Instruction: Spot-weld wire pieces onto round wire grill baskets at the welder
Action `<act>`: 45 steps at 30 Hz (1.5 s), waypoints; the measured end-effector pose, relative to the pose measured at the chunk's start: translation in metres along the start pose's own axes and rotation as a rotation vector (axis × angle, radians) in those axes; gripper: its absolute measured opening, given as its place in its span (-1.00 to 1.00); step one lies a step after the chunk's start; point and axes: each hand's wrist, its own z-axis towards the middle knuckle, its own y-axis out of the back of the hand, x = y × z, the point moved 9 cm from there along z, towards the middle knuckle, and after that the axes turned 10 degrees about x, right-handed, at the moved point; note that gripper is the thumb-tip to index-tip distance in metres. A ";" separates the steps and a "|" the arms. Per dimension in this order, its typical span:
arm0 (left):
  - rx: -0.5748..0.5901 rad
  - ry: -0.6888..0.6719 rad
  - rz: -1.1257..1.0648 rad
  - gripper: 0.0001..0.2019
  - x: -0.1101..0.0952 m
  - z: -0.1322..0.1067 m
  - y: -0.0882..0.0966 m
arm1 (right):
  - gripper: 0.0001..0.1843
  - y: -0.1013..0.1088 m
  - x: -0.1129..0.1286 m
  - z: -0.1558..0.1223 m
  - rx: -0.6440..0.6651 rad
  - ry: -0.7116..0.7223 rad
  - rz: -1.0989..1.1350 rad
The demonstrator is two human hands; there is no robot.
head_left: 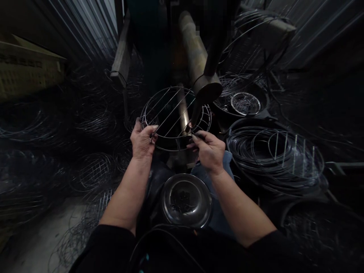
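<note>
A round wire rack [170, 110] with parallel cross wires is held up in front of me, tilted. My left hand [143, 140] grips its near left rim, thumb on top. My right hand [209, 149] is closed at the near right rim, fingertips pinched by the welding machine's tip; whether a small part sits in them is hidden. The thick upper cylinder [196, 57] of the machine reaches over the rack, and a thinner metal rod [184, 110] shows beneath. A shiny metal bowl [187, 199] with small dark pieces rests on my lap.
At right, a large tub holds stacked wire rings [256, 155]. Behind it, a small bowl [246, 103] of short metal pieces sits in a dark pan. Piles of wire racks [95, 170] cover the left floor. A yellow crate [28, 68] stands at far left.
</note>
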 end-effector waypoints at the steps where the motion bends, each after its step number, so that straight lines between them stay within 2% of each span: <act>1: 0.005 0.001 0.002 -0.57 0.000 0.001 -0.001 | -0.70 0.000 0.000 0.002 0.001 0.000 0.000; 8: -0.015 0.027 -0.005 -0.57 0.004 0.007 0.001 | -0.75 -0.001 0.003 0.006 0.006 0.009 0.015; 19: -0.035 0.056 -0.021 -0.41 0.009 0.015 -0.001 | -0.75 -0.001 0.003 0.013 -0.009 0.005 -0.018; 23: -0.042 0.053 -0.008 -0.48 0.008 0.014 0.000 | -0.76 -0.001 0.002 0.012 -0.024 0.002 0.015; 28: 0.024 0.022 0.004 -0.60 0.005 0.016 -0.007 | -0.85 -0.002 -0.003 0.013 -0.015 -0.022 0.064; 33: -0.018 0.086 0.013 -0.63 0.013 0.017 -0.003 | -0.79 -0.001 -0.005 0.012 0.000 -0.020 0.066; 41: -0.056 0.120 0.005 -0.49 0.015 0.022 0.001 | -0.80 -0.003 0.003 0.013 0.000 0.022 0.050; 45: -0.062 0.139 0.016 -0.49 0.017 0.026 0.002 | -0.82 -0.004 0.003 0.017 0.002 0.031 0.066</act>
